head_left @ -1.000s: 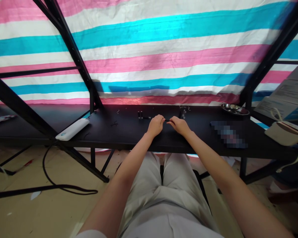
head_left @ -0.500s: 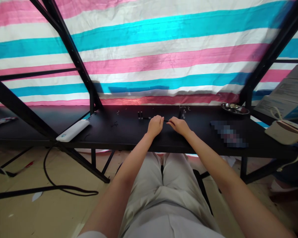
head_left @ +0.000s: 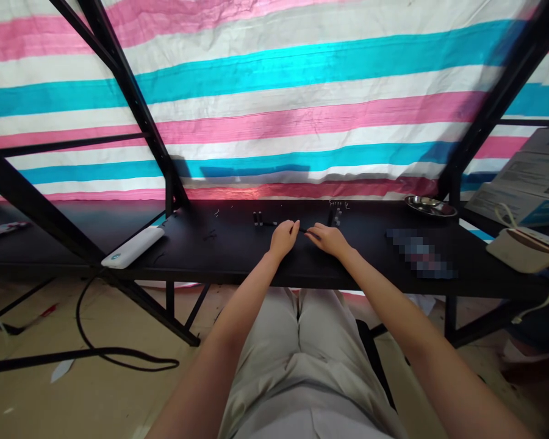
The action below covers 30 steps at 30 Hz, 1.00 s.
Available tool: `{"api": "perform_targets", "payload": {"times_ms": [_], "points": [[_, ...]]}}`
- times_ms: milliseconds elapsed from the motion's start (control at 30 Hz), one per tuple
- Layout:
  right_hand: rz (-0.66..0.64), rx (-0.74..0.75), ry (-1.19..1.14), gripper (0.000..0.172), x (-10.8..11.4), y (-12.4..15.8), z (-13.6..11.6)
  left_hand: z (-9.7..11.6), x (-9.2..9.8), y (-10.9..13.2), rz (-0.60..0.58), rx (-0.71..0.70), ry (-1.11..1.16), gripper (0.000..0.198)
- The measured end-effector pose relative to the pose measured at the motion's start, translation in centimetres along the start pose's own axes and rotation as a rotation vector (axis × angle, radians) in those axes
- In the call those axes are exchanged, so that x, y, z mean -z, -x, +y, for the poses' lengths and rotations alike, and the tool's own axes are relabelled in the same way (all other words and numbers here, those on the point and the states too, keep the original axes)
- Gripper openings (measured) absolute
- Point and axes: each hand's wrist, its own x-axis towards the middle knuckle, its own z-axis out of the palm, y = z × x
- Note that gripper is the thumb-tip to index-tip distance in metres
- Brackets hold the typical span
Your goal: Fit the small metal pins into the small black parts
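My left hand point(head_left: 283, 238) is closed around one end of a thin black pen-like stick point(head_left: 302, 231), just above the black table. The fingertips of my right hand point(head_left: 328, 238) pinch its other end, so only a short stretch shows between the hands. Beyond my left hand stand two short black tubes point(head_left: 257, 218) with pale ends, and a similar dark piece point(head_left: 269, 223) lies beside them. Behind my right hand is a cluster of small black and clear parts point(head_left: 335, 215), with tiny pale pieces point(head_left: 339, 203) at its back.
A white oblong device point(head_left: 133, 247) lies at the left by the black frame post. To the right are a round metal dish point(head_left: 430, 206), a blurred-out flat item point(head_left: 419, 253) and a beige pouch point(head_left: 524, 249). Boxes point(head_left: 526, 174) are stacked farther right. Striped sheeting hangs behind the table point(head_left: 229, 256).
The camera view has tilted up slightly, so everything sits a little lower. Both hands still hold the pen-like stick; the fingers of my right hand have shifted slightly on it.
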Motion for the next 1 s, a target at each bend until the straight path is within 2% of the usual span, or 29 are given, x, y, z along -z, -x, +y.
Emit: {"api": "perform_targets", "payload": {"times_ms": [333, 467, 567, 733, 867, 1000], "points": [[0.035, 0.01, -0.005, 0.034, -0.38, 0.14, 0.21, 0.19, 0.23, 0.05, -0.02, 0.074, 0.19, 0.04], [0.001, -0.009, 0.017, 0.032, -0.19, 0.15, 0.24, 0.28, 0.12, -0.01, -0.09, 0.167, 0.399, 0.032], [-0.028, -0.017, 0.021, 0.03, -0.19, 0.16, 0.36, 0.41, 0.01, -0.06, -0.164, 0.219, 0.551, 0.036], [-0.039, -0.026, -0.004, 0.028, -0.18, 0.14, 0.45, 0.75, 0.01, -0.03, -0.285, 0.21, 0.623, 0.038], [-0.053, -0.03, -0.005, 0.029, -0.23, 0.11, 0.35, 0.85, 0.07, -0.07, -0.235, 0.188, 0.539, 0.026], [-0.061, -0.061, -0.025, 0.03, -0.27, 0.01, 0.33, 0.84, 0.2, -0.13, -0.102, 0.194, 0.507, 0.021]]}}
